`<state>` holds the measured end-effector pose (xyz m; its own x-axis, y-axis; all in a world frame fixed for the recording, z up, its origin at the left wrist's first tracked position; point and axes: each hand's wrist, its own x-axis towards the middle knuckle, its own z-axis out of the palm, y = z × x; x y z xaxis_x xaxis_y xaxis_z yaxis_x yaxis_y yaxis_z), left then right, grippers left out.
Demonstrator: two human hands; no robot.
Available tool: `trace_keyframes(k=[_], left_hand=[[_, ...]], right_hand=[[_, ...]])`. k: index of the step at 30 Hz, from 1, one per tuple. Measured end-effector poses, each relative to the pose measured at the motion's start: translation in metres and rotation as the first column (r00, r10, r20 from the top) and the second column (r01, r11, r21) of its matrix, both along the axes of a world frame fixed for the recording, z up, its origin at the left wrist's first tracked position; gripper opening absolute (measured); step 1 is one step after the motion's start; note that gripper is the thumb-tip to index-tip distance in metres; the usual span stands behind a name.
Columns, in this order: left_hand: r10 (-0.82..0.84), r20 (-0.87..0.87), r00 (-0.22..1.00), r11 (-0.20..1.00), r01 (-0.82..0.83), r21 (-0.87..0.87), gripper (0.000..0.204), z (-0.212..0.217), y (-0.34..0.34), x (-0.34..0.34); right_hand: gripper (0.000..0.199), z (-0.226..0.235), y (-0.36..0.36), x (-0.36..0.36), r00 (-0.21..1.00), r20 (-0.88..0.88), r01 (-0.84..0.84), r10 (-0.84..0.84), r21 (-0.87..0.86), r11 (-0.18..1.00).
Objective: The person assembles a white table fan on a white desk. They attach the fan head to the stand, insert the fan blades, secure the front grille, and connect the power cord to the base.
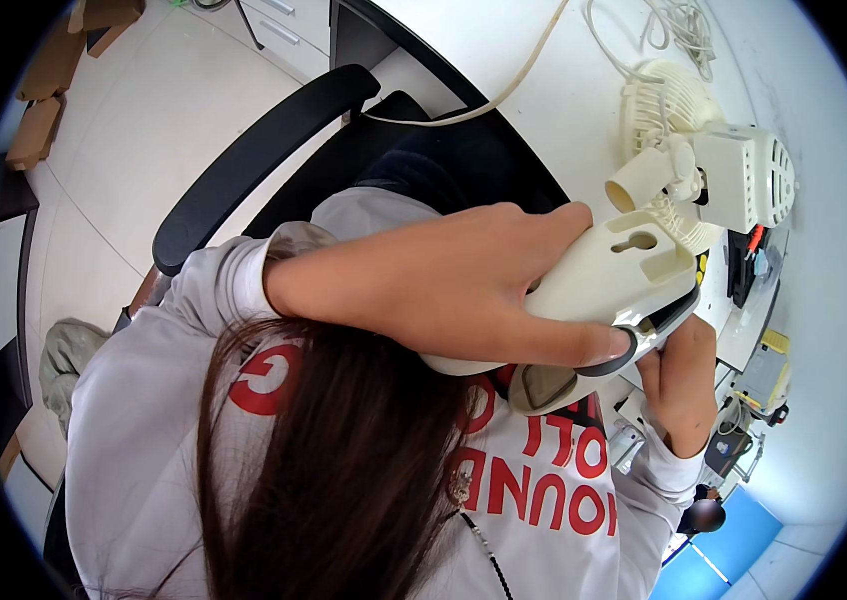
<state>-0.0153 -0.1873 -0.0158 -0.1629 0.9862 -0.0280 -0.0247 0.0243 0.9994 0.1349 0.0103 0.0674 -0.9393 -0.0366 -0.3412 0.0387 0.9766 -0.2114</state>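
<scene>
The fingers of the left hand are wrapped around a cream plastic fan base. The thumb lies along its lower edge and the other fingers close over its upper edge, so the grip is firm. The base is held up in the air, in front of the chest and over the edge of the white table. Its flat underside, with a keyhole-shaped slot, faces the camera. A grey band runs along its lower rim, near the thumb tip.

The right hand is just under the base, on its right side. Its fingers go behind the plastic, so I cannot tell if they are closed or spread.

Above the base, the fan neck and a cream motor housing with a grille are joined to it, and a round fan guard lies on the table just behind. A cream cable runs across the table. A black office chair is at the left, above the grey sweatshirt with red letters.
</scene>
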Motion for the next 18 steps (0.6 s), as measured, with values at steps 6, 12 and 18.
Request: trace_keyframes(k=[6,12,18], left_hand=[[-0.060,0.038,0.997,0.998,0.061,-0.008,0.058,-0.003,-0.002,-0.001],[-0.194,0.117,0.974,0.978,0.183,0.101,0.065,-0.022,-0.006,-0.013],[-0.122,0.178,0.976,0.958,0.070,0.277,0.063,-0.023,0.000,-0.011]], right_hand=[[0.058,0.003,-0.014,0.002,0.999,-0.046,-0.006,0.010,0.086,0.996],[0.052,0.005,-0.038,-0.004,0.979,-0.194,-0.050,0.060,0.060,0.997],[0.038,0.007,-0.047,-0.010,0.892,-0.353,-0.207,0.281,0.234,0.950]])
